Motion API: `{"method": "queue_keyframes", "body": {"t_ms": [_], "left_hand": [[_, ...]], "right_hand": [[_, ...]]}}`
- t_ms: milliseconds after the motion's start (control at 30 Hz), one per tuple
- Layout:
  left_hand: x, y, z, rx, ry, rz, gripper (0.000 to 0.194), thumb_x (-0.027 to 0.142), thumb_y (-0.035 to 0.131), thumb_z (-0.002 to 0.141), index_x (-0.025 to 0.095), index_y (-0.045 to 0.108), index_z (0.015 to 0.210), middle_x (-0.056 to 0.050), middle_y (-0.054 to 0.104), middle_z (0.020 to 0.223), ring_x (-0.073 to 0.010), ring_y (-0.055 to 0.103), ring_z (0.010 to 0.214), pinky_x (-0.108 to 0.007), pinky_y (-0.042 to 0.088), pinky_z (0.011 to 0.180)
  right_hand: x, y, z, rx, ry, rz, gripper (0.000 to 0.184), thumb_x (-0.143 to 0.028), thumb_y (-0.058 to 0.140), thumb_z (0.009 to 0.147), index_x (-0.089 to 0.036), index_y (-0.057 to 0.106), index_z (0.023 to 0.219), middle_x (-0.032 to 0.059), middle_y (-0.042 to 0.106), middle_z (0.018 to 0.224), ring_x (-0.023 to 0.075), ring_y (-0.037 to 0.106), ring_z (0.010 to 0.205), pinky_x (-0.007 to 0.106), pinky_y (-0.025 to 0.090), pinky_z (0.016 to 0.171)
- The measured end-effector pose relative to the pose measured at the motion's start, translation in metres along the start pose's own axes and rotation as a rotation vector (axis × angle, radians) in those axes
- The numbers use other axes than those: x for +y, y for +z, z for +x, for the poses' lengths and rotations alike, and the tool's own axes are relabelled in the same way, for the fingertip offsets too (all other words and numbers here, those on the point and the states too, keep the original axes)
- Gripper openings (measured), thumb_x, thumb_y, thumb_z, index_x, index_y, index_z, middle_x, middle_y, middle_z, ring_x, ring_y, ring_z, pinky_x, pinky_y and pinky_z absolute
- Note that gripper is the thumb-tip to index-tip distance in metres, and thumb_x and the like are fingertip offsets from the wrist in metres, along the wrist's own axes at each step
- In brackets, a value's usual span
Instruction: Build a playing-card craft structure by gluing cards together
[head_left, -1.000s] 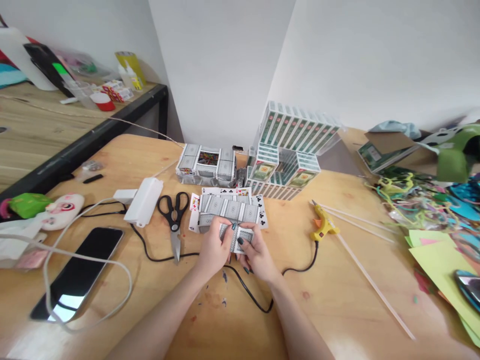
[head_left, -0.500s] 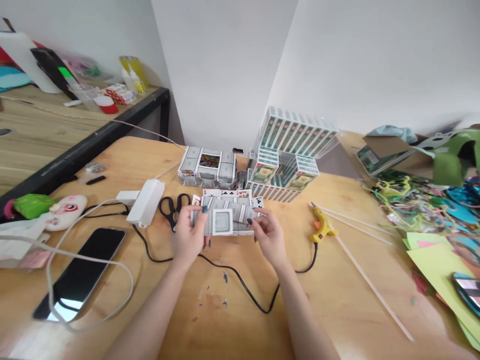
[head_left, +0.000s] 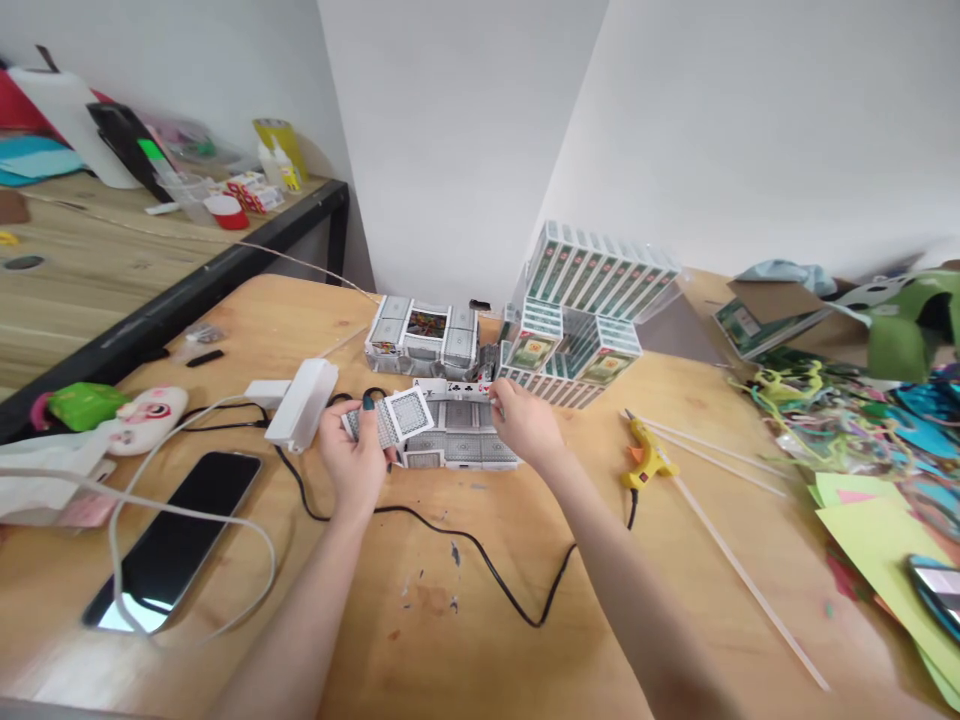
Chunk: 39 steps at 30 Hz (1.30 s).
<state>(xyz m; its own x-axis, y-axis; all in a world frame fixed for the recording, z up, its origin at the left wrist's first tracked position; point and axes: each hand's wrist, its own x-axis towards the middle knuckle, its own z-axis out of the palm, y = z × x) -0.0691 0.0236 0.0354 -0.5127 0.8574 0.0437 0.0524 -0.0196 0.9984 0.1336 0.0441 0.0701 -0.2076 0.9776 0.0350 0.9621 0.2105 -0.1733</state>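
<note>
My left hand (head_left: 354, 455) is closed on a small fan of grey-backed playing cards (head_left: 394, 416), held just above the wooden table (head_left: 465, 620). To the right, my right hand (head_left: 525, 425) reaches over a flat panel of joined playing cards (head_left: 457, 435) lying on the table, its fingertips at the panel's far right edge; whether they pinch a card is hidden. Behind the panel stand a small box made of cards (head_left: 422, 335) and a structure of green card boxes (head_left: 581, 320).
A yellow glue gun (head_left: 645, 455) with a black cord (head_left: 487, 570) lies right of my hands, beside long glue sticks (head_left: 739, 560). A white adapter (head_left: 301, 403), a phone (head_left: 176, 535) and white cable lie left. Coloured paper scraps (head_left: 847, 420) crowd the right side.
Both hands moved from holding a card piece together near the table's front to apart: the left lifted cards leftwards, the right reached forward to the panel's far edge. The scissors are now hidden.
</note>
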Motion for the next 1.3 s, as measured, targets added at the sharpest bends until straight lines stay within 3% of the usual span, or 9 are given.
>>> {"method": "queue_keyframes", "body": {"t_ms": [100,200,333,633,800,867,967,1100,1300], "left_hand": [[0.001,0.000,0.000,0.002,0.001,-0.015,0.020,0.034,0.049,0.082,0.021,0.041,0.096,0.010,0.048,0.051,-0.0059,0.042,0.029,-0.017,0.031,0.031],[0.002,0.000,0.001,-0.007,-0.016,-0.013,0.020,0.034,0.050,0.082,0.021,0.042,0.095,0.010,0.049,0.052,-0.0065,0.043,0.029,-0.017,0.031,0.031],[0.002,0.000,0.001,-0.026,-0.046,-0.018,0.020,0.032,0.050,0.081,0.021,0.042,0.096,0.009,0.051,0.054,-0.0061,0.044,0.030,-0.017,0.032,0.031],[-0.005,0.001,0.004,-0.044,-0.049,-0.013,0.020,0.032,0.051,0.080,0.020,0.044,0.095,0.008,0.052,0.059,-0.0058,0.044,0.031,-0.018,0.034,0.030],[-0.007,0.001,0.006,-0.041,-0.053,0.001,0.020,0.032,0.052,0.080,0.020,0.044,0.095,0.007,0.053,0.060,-0.0055,0.044,0.031,-0.017,0.034,0.029],[-0.008,0.002,0.006,-0.049,-0.057,-0.002,0.021,0.032,0.052,0.080,0.020,0.044,0.095,0.007,0.053,0.059,-0.0058,0.044,0.030,-0.017,0.034,0.028],[-0.009,0.003,0.005,-0.091,-0.059,-0.004,0.020,0.032,0.053,0.080,0.021,0.045,0.095,0.008,0.052,0.056,-0.0069,0.044,0.029,-0.017,0.033,0.027],[-0.011,0.005,0.000,-0.150,-0.032,0.028,0.020,0.034,0.052,0.081,0.020,0.046,0.094,0.006,0.053,0.059,-0.0076,0.047,0.031,-0.018,0.035,0.028],[-0.016,0.002,-0.018,-0.261,0.211,0.165,0.022,0.036,0.050,0.083,0.019,0.048,0.098,0.005,0.054,0.060,-0.0077,0.052,0.038,-0.018,0.041,0.037]], "right_hand": [[-0.013,0.009,0.003,-0.044,-0.046,-0.011,0.021,-0.018,0.036,0.087,-0.018,0.054,0.098,0.0088,0.063,0.093,0.0197,0.059,0.078,0.027,0.037,0.063],[-0.027,0.024,0.003,-0.125,-0.216,0.125,0.017,-0.023,0.047,0.085,-0.019,0.056,0.099,0.0067,0.063,0.096,0.0187,0.058,0.084,0.026,0.038,0.069],[-0.037,0.036,0.005,-0.150,-0.347,0.251,0.038,-0.033,0.064,0.076,-0.017,0.055,0.109,0.0077,0.061,0.101,0.0217,0.052,0.099,0.030,0.039,0.081],[-0.043,0.046,0.009,-0.158,-0.162,0.325,0.049,-0.036,0.073,0.062,-0.015,0.051,0.100,0.0085,0.050,0.101,0.0213,0.050,0.093,0.034,0.043,0.079],[-0.030,0.042,0.008,-0.070,-0.035,0.416,0.016,-0.027,0.058,0.075,-0.018,0.048,0.083,0.0067,0.055,0.091,0.0189,0.055,0.080,0.034,0.044,0.072],[-0.019,0.040,0.006,0.006,0.100,0.563,0.008,-0.022,0.053,0.078,-0.019,0.047,0.082,0.0030,0.056,0.077,0.0172,0.057,0.068,0.033,0.046,0.067],[-0.002,0.036,-0.005,0.046,0.284,1.051,0.015,-0.027,0.053,0.078,-0.021,0.044,0.089,-0.0041,0.053,0.059,0.0145,0.055,0.048,0.030,0.048,0.051],[0.006,0.034,-0.029,0.154,0.310,1.675,0.034,-0.032,0.065,0.071,-0.023,0.043,0.095,-0.0045,0.058,0.074,0.0134,0.062,0.053,0.029,0.054,0.051],[-0.005,0.046,-0.048,0.093,0.312,1.971,0.029,-0.031,0.070,0.071,-0.018,0.050,0.088,0.0015,0.065,0.077,0.0207,0.069,0.069,0.034,0.058,0.064]]}}
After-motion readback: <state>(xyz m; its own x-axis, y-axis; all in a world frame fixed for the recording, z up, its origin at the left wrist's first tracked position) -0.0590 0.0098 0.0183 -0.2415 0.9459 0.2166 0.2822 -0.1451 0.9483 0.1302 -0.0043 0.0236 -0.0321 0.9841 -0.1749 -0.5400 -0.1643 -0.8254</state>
